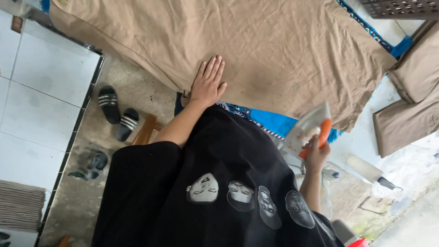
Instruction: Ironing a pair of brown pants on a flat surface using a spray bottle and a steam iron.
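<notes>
Her left hand (208,84) lay flat, fingers spread, on the tan cloth (274,50) stretched ahead of her, while the right hand (316,153) gripped the orange-handled iron (311,130) just off its near edge.

One tan cloth (274,55) spread under the left hand (208,84), one orange-handled iron (313,130) in the right hand (316,155), two folded tan cloths (411,96) beyond the right hand, two striped black sandals (116,112) left of the left hand, one white bottle (368,170) beside the right hand

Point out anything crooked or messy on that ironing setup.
The tan cloth lies wrinkled, its lower right corner folded and hanging off the blue pad. The left hand presses it flat; the right hand holds an iron.
</notes>
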